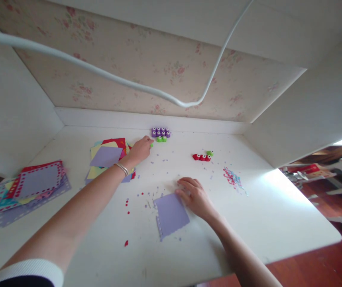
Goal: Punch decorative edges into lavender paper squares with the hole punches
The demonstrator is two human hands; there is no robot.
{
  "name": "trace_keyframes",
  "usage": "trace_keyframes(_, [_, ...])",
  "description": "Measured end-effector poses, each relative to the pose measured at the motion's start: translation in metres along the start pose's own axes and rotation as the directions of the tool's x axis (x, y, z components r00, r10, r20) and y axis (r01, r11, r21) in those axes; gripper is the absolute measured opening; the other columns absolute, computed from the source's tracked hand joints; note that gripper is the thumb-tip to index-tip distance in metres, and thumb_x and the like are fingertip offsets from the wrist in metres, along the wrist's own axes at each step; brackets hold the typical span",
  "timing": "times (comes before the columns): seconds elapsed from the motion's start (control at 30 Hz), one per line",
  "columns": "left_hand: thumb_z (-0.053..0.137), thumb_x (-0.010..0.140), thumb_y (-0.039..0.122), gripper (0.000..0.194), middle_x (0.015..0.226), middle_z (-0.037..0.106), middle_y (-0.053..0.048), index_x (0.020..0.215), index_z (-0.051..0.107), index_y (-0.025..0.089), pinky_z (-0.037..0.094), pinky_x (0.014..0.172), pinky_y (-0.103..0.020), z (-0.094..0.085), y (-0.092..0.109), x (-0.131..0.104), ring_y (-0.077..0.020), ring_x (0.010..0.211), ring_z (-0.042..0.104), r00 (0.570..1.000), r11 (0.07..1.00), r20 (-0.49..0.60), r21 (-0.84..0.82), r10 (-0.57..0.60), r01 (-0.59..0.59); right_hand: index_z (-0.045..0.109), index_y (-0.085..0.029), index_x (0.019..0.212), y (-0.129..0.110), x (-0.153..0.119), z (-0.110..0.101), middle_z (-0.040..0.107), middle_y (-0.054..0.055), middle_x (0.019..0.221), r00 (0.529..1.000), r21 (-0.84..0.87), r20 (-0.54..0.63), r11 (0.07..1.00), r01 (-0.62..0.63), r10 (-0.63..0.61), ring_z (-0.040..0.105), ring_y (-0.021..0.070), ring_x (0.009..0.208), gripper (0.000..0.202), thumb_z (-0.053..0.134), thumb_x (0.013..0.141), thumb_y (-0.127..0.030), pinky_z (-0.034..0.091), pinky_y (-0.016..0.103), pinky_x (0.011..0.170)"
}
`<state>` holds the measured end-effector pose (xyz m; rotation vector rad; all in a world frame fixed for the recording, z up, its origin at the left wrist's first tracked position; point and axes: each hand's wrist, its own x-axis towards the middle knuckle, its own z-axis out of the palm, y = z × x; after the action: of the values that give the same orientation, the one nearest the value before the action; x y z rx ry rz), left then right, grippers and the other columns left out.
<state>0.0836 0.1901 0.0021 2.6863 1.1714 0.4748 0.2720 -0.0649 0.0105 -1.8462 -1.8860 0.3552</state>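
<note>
My left hand (141, 149) reaches toward the back of the table, its fingers closed round a small green craft punch (151, 145), mostly hidden by them. Just beyond it stand purple craft punches (160, 132) in rows, with two green craft punches (162, 139) in front. My right hand (196, 197) rests on the table with fingers outstretched. Its thumb is by the upper right corner of a purple paper square (172, 215); whether they touch is hard to tell. Small notches and holes run along that paper's left and lower edges.
Loose coloured paper (107, 156) lies under my left forearm, and punched sheets (39, 181) are piled at far left. Red punches (201, 157) and a green one (209, 153) stand to the right, near a heap of confetti (232, 178). A white cable (185, 104) hangs overhead.
</note>
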Motion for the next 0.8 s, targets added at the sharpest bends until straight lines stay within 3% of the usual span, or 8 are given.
trace_keyframes(0.13, [0.049,0.088,0.012,0.030,0.115,0.059,-0.008,0.112,0.066,0.018,0.049,0.084,-0.032,-0.010,-0.005,-0.030,-0.0206,0.095,0.063,0.999,1.000,0.052,-0.018,0.016,-0.015,0.062,-0.021,0.126,-0.018,-0.023,-0.001,0.054,0.013,0.138,0.994,-0.144,0.046,0.985,-0.094,0.102,0.046,0.0354,0.127,0.057,0.066,0.081,-0.055,0.042,0.053,0.102])
trace_keyframes(0.27, [0.052,0.091,0.021,0.025,0.111,0.061,-0.005,0.111,0.066,0.022,0.049,0.090,-0.032,-0.018,0.001,-0.071,-0.0188,0.096,0.063,0.996,0.997,0.075,-0.069,0.049,-0.044,0.060,-0.027,0.129,-0.023,-0.038,0.006,0.049,0.008,0.145,0.991,-0.116,0.108,0.991,-0.062,0.074,0.038,0.0363,0.135,0.055,0.072,0.079,-0.044,0.035,0.055,0.108])
trace_keyframes(0.33, [0.056,0.090,0.025,0.022,0.106,0.062,-0.005,0.108,0.068,0.021,0.049,0.093,-0.034,-0.020,0.009,-0.093,-0.0197,0.096,0.063,0.993,0.981,0.060,-0.173,0.100,-0.088,0.066,-0.029,0.119,-0.021,-0.036,0.009,0.053,0.006,0.141,0.995,-0.028,0.090,0.999,-0.046,0.049,0.043,0.0330,0.131,0.040,0.072,0.080,-0.036,0.035,0.054,0.108])
trace_keyframes(0.43, [0.062,0.087,0.030,0.020,0.103,0.063,-0.005,0.105,0.069,0.022,0.050,0.093,-0.035,-0.019,0.024,-0.125,-0.0206,0.096,0.063,0.994,0.958,0.002,-0.268,0.105,-0.101,0.070,-0.026,0.100,-0.019,-0.023,0.012,0.070,0.004,0.114,0.998,0.186,0.062,0.982,0.014,-0.026,0.062,0.0224,0.108,0.015,0.063,0.088,-0.024,0.039,0.046,0.106])
trace_keyframes(0.53, [0.063,0.087,0.028,0.028,0.110,0.063,-0.005,0.115,0.066,0.024,0.055,0.084,-0.030,-0.014,0.035,-0.149,-0.0175,0.090,0.066,0.998,0.922,-0.018,-0.382,0.060,-0.062,0.071,-0.025,0.096,-0.016,-0.006,0.016,0.073,0.002,0.095,0.997,0.395,0.065,0.919,0.019,-0.049,0.066,0.0170,0.088,0.015,0.057,0.091,-0.023,0.050,0.035,0.088])
trace_keyframes(0.63, [0.061,0.088,0.023,0.031,0.115,0.064,-0.005,0.119,0.064,0.025,0.056,0.082,-0.028,-0.009,0.039,-0.163,-0.0170,0.092,0.067,1.000,0.899,-0.015,-0.438,0.011,-0.017,0.070,-0.024,0.104,-0.011,0.013,0.022,0.073,0.003,0.094,0.994,0.552,0.091,0.828,-0.098,0.057,0.066,0.0164,0.077,0.021,0.066,0.085,-0.032,0.052,0.029,0.067])
trace_keyframes(0.7, [0.061,0.088,0.020,0.029,0.115,0.067,-0.005,0.117,0.064,0.025,0.056,0.084,-0.029,-0.008,0.039,-0.167,-0.0181,0.097,0.067,1.000,0.891,-0.022,-0.454,-0.014,0.003,0.069,-0.022,0.105,-0.009,0.026,0.027,0.073,0.004,0.091,0.987,0.639,0.114,0.752,-0.163,0.116,0.066,0.0162,0.074,0.028,0.070,0.080,-0.035,0.051,0.027,0.063])
trace_keyframes(0.8, [0.061,0.089,0.020,0.028,0.111,0.070,-0.003,0.116,0.064,0.024,0.056,0.083,-0.027,-0.006,0.038,-0.171,-0.0168,0.093,0.069,0.999,0.866,-0.025,-0.500,-0.031,0.014,0.070,-0.020,0.094,-0.009,0.039,0.032,0.073,0.004,0.088,0.979,0.692,0.135,0.693,-0.203,0.151,0.066,0.0162,0.076,0.022,0.070,0.079,-0.037,0.050,0.026,0.063])
